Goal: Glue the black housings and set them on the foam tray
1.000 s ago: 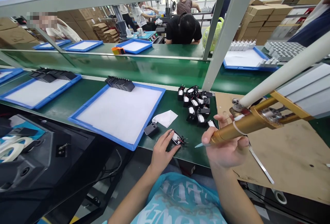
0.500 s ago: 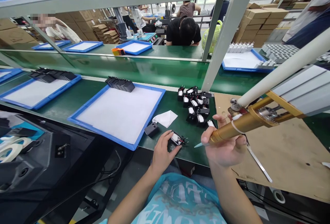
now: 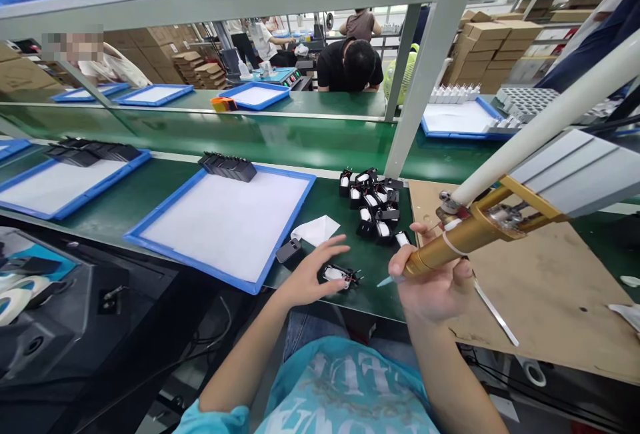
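Observation:
My left hand [image 3: 307,275] is open, its fingers spread above the bench. Just by its fingertips lies a small open black plug housing [image 3: 336,276] with a white part, thin wires and metal pins. My right hand [image 3: 433,291] is closed around a gold-coloured glue dispensing gun [image 3: 445,247], whose pale blue tapered tip points left toward the housing, apart from it. Left of the housing sits a black cover [image 3: 290,253], beside a white paper piece [image 3: 316,230]. Several more open black housings [image 3: 370,201] are clustered beyond my hands.
A blue-rimmed tray [image 3: 257,274] lined with white holds a row of black plug units [image 3: 227,166]. At right are a brown board [image 3: 540,287] and a thin metal strip [image 3: 497,312]. A slanted grey post [image 3: 425,67] rises behind the housings; a co-worker [image 3: 350,64] bends over the far bench.
My left hand has let go of the open housing and its fingers have spread and lifted up and left. The right hand keeps the gun in nearly the same place. The whole view has shifted slightly.

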{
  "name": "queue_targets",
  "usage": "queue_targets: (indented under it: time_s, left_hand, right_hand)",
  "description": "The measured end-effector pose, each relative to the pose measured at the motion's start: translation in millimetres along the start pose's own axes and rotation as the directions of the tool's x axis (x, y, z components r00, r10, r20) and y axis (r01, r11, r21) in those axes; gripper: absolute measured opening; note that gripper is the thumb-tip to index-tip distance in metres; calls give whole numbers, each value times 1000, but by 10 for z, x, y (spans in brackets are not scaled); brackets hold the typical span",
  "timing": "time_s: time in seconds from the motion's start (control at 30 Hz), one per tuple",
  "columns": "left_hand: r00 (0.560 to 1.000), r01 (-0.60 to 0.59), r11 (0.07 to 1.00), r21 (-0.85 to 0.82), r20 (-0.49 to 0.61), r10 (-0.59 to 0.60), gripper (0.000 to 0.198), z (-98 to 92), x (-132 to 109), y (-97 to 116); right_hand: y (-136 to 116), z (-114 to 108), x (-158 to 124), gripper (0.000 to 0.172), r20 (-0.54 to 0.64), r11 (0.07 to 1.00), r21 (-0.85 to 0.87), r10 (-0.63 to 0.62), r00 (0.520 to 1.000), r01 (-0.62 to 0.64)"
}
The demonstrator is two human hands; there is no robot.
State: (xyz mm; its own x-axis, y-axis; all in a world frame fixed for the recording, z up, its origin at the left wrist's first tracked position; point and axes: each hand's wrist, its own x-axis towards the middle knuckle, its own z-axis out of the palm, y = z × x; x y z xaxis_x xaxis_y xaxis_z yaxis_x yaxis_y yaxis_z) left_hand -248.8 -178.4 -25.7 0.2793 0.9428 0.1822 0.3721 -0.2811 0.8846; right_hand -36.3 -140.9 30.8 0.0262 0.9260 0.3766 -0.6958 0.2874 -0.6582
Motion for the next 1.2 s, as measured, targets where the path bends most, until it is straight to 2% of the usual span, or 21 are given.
queue_targets:
  time_s: [0.03,0.1,0.17,0.37,0.43,0.5,0.57,0.67,0.9,1.03,1.1,1.2]
  left_hand:
    - [990,-8,1000,-25,138,12,64,-20,52,5]
    - [951,0,993,-118,307,36,62,-50,148,11]
    - [927,26,982,-185,372,45,54,-69,230,13]
    - [877,71,971,-230,479,49,34,-36,386,-10]
    - [892,89,960,-264,450,41,26,13,372,-29]
    - [943,47,975,-216,332,29,22,69,321,-53]
    - [985,-37,996,-85,164,51,21,119,258,-82]
    - [991,-130,985,109,18,129,30,166,197,-129]
    - [958,-272,941,200,-33,284,54,253,208,-224]
    - [935,-314,918,243,-90,343,51,258,198,-230]
    - [929,-337,905,258,-63,364,44,217,180,-193]
    - [918,-392,871,297,61,392,36,132,129,-107]
  right_hand:
    - [0,2,1,36,-1,1000,0,3,1000,-3]
    - [2,9,3,35,6,1000,1,4,1000,-4]
    - [6,13,3,33,11,1000,3,6,1000,-6]
    - [27,-13,-6,32,-8,999,2,40,999,-40]
    - [30,-20,-4,32,-6,999,-2,37,999,-37]
    - [30,-24,0,31,3,1000,-1,30,1000,-30]
    - [29,-24,4,31,4,999,6,32,999,-32]
    - [26,-20,7,32,-21,999,3,40,999,-40]
    - [16,-14,4,28,-21,999,-18,26,999,-26]
    - [17,-6,-1,25,-16,1000,-4,9,1000,-9]
    - [13,5,-3,25,-9,1000,12,3,1000,-3]
    - [-1,15,-5,25,0,1000,21,-3,1000,3]
